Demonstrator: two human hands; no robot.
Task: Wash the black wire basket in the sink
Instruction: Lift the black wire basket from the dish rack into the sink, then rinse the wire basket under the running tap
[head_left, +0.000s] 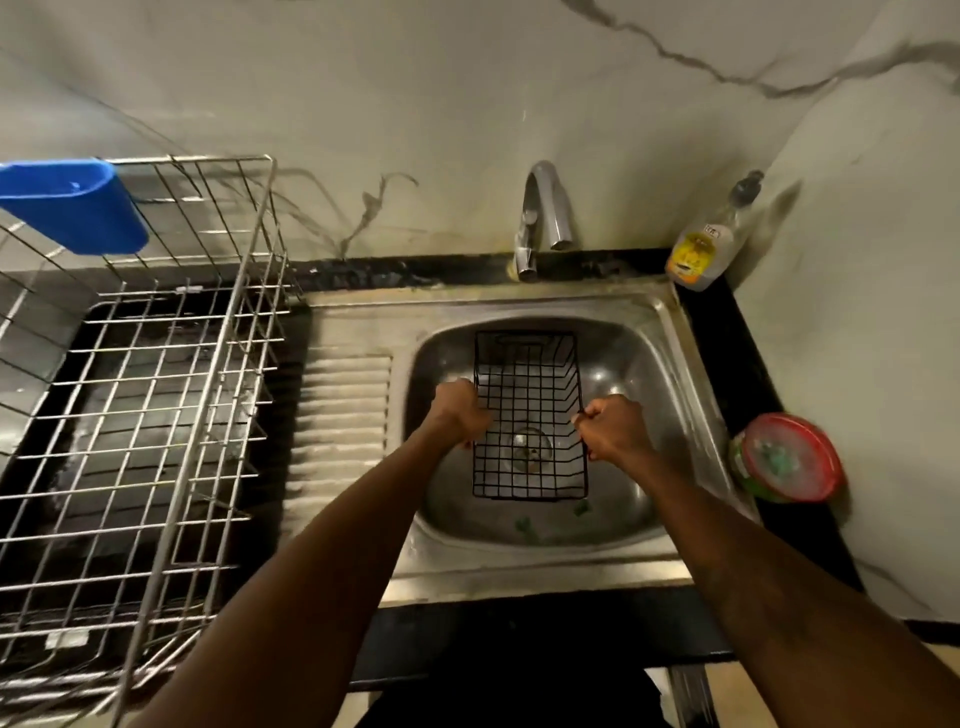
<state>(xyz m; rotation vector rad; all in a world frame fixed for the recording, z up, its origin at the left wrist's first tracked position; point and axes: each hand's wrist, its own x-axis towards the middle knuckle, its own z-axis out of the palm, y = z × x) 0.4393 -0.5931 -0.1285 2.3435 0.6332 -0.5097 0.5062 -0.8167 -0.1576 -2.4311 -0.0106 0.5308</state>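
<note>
Two hands hold a black wire basket (527, 415) over the middle of a steel sink (670, 332). The left hand (460, 413) grips its left rim, the right hand (613, 428) its right rim. A tap (543, 208) stands at the sink's back edge.

Home kitchen: steel sink (670, 332), tap (545, 208), dish rack (208, 312), marble-look wall (467, 78).

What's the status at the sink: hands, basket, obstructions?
Both gripping: left hand and right hand on opposite long sides of the black wire basket. Basket upright in the sink, over the drain. No water seen from faucet; nothing blocking.
</note>
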